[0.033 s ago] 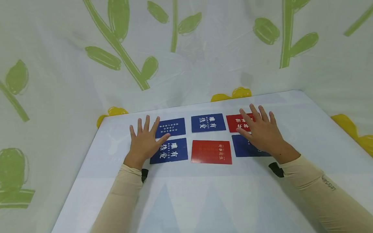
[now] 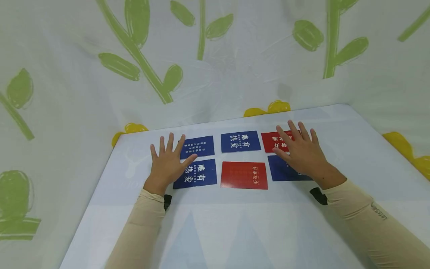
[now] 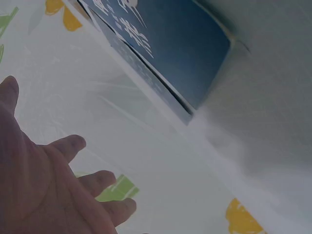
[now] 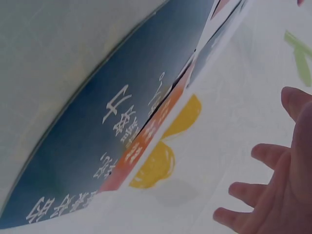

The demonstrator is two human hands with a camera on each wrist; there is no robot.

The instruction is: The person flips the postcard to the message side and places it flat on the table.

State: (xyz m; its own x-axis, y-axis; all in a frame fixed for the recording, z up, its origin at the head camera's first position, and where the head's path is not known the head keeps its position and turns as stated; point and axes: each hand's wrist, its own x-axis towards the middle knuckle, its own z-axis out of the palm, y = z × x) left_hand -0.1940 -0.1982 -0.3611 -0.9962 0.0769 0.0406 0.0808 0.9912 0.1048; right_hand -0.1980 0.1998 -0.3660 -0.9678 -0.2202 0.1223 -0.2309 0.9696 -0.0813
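Both hands are spread over two rows of cards, palms down and fingers straight, holding nothing. The left hand (image 2: 166, 166) overlaps the left edges of a far blue card (image 2: 203, 146) and a near blue card (image 2: 206, 173) with white characters. Between the hands lie another blue card (image 2: 240, 142) and, nearer, a red card (image 2: 238, 175). Over on the right, the right hand (image 2: 305, 155) partly hides a far red card (image 2: 268, 141) and a near blue card (image 2: 280, 170). The left wrist view shows the palm beside a blue card (image 3: 185, 44); in the right wrist view fingers show beside another blue card (image 4: 92, 122).
The cards lie flat on a white table (image 2: 215, 220) with pale blue triangles printed near the front. Behind its far edge hangs a white cloth (image 2: 235, 82) with green stems and yellow shapes. Dark bands (image 2: 318, 195) show under both beige sleeves (image 2: 362, 213).
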